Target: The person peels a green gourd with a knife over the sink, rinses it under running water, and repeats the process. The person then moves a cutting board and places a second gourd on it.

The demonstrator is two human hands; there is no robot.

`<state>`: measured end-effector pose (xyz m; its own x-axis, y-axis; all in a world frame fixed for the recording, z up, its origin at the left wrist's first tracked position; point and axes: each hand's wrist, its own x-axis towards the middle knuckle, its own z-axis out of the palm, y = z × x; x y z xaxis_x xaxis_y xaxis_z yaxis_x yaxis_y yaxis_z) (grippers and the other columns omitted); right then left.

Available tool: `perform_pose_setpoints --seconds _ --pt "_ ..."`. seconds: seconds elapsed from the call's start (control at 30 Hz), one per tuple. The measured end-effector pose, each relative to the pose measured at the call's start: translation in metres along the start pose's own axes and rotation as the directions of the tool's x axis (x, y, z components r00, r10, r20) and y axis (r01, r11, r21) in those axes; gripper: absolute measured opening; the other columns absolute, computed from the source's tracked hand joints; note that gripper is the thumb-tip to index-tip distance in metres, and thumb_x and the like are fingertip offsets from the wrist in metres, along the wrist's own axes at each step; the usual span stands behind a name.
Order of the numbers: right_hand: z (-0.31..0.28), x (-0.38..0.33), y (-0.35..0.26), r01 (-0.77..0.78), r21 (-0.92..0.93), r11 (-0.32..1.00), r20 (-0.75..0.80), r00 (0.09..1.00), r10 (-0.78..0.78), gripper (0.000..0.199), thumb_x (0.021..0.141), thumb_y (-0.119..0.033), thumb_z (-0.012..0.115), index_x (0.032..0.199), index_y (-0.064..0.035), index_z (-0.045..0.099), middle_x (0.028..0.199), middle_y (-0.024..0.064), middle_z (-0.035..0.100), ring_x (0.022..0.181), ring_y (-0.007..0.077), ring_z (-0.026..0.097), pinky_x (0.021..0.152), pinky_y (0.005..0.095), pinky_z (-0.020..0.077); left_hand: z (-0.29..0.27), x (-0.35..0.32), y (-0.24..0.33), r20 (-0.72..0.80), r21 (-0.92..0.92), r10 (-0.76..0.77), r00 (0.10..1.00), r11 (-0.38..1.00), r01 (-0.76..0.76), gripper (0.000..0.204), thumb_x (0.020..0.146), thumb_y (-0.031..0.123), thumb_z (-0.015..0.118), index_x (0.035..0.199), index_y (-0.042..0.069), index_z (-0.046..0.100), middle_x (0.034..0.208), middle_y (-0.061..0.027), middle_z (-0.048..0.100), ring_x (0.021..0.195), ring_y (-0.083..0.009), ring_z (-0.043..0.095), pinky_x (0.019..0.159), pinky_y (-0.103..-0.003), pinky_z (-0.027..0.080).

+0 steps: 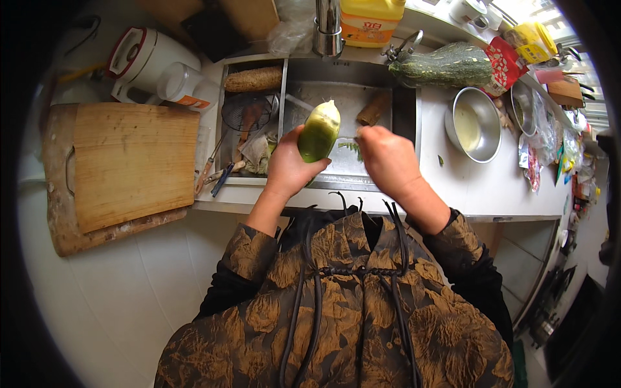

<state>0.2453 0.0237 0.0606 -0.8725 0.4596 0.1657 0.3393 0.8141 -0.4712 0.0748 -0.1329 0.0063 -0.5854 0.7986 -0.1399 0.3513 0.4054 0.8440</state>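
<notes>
My left hand is closed around a green radish, held over the sink with its pale, tapered tip pointing up and away from me. To the right of the radish, my right hand is closed like a fist with the thumb and fingers pressed together. Whatever it grips is mostly hidden; only a small tip shows by the thumb. Below the hands, some green leafy scraps lie in the basin. A brown, stubby, cylinder-shaped piece lies at the basin's right side.
The smaller left basin holds a rough tan roll, a wire strainer and a cloth. A faucet rises behind. Wooden cutting boards lie left. Rightward are a large dark-green squash and a metal bowl.
</notes>
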Motion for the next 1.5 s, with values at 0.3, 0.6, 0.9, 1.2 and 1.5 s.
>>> perform_pose_setpoints --seconds 0.3,0.6,0.9,1.2,1.5 --pt "0.005 -0.016 -0.022 0.051 -0.008 0.999 0.226 0.973 -0.048 0.004 0.091 -0.008 0.062 0.091 -0.0046 0.062 0.083 0.0152 0.069 0.071 0.0374 0.072 0.064 0.0467 0.0604 0.003 -0.003 0.007 -0.009 0.103 -0.015 1.000 0.995 0.016 0.068 0.067 0.031 0.093 0.125 0.009 0.063 0.112 -0.0169 0.073 0.106 -0.0387 0.071 0.090 -0.046 0.059" --pt "-0.002 -0.002 -0.007 -0.038 -0.047 0.998 0.116 0.992 0.043 0.007 0.093 -0.010 0.063 0.091 -0.0040 0.062 0.083 0.0169 0.068 0.074 0.0390 0.072 0.066 0.0481 0.0596 0.000 -0.007 -0.003 -0.035 0.109 -0.038 0.999 0.993 0.041 0.081 0.070 0.033 0.094 0.137 0.002 0.062 0.119 -0.0173 0.074 0.110 -0.0327 0.072 0.095 -0.041 0.057" --pt "-0.007 0.012 0.022 -0.036 0.039 0.999 -0.056 0.998 0.039 0.016 0.101 -0.021 0.065 0.095 -0.0056 0.068 0.087 0.0165 0.070 0.081 0.0404 0.071 0.070 0.0495 0.0585 -0.004 -0.010 -0.023 -0.083 0.100 0.058 0.995 0.994 -0.050 0.079 0.071 0.026 0.094 0.136 -0.002 0.060 0.125 -0.0182 0.071 0.113 -0.0300 0.070 0.099 -0.040 0.055" --pt "0.000 0.002 0.008 -0.048 0.069 0.996 0.018 0.999 0.046 0.014 0.100 -0.021 0.064 0.097 -0.0072 0.067 0.089 0.0149 0.071 0.081 0.0390 0.071 0.070 0.0486 0.0586 -0.012 -0.013 -0.019 0.001 -0.059 0.021 1.000 0.998 -0.020 0.077 0.071 0.023 0.094 0.136 -0.002 0.060 0.120 -0.0152 0.073 0.112 -0.0247 0.070 0.097 -0.038 0.055" --pt "0.003 -0.006 -0.004 0.049 0.056 0.997 -0.079 0.996 -0.044 0.008 0.097 -0.015 0.066 0.099 -0.0069 0.066 0.083 0.0124 0.067 0.070 0.0362 0.070 0.062 0.0458 0.0574 -0.010 -0.012 -0.013 0.041 -0.211 -0.116 0.992 0.970 0.122 0.069 0.077 0.021 0.094 0.135 0.001 0.062 0.123 -0.0112 0.072 0.112 -0.0234 0.069 0.098 -0.036 0.055"
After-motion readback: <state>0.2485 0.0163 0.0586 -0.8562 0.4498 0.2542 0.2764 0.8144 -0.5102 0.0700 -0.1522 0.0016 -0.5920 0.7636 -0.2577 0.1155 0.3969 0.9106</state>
